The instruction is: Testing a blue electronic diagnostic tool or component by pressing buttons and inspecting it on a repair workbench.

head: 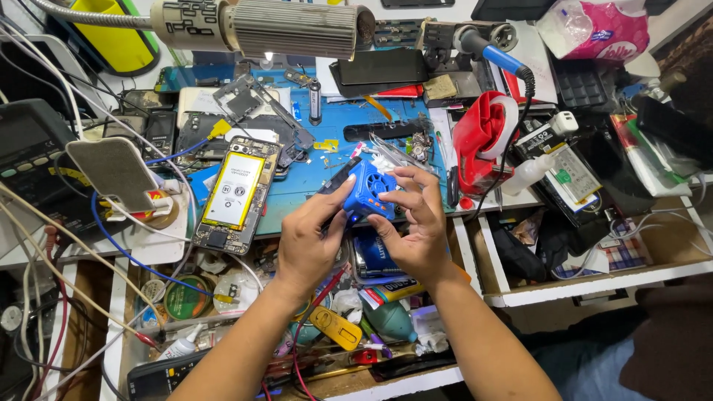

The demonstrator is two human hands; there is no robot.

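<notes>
Far left: grey flat pad [113, 172] on cluttered repair bench. Beside it, opened phone [236, 194] with yellow battery exposed, lying on blue work mat [312, 178]. Centre, just above open drawer: left hand [308, 241] closed around small blue fan-like gadget [369, 191], thumb pressed on its side. Right hand [416, 223] gripping same gadget, fingertips curled over top edge. Further right, red tape dispenser [483, 134]. Seemingly at inspection or casing-opening stage; next move likely calls for steady 2-handed grip and careful prying.
</notes>
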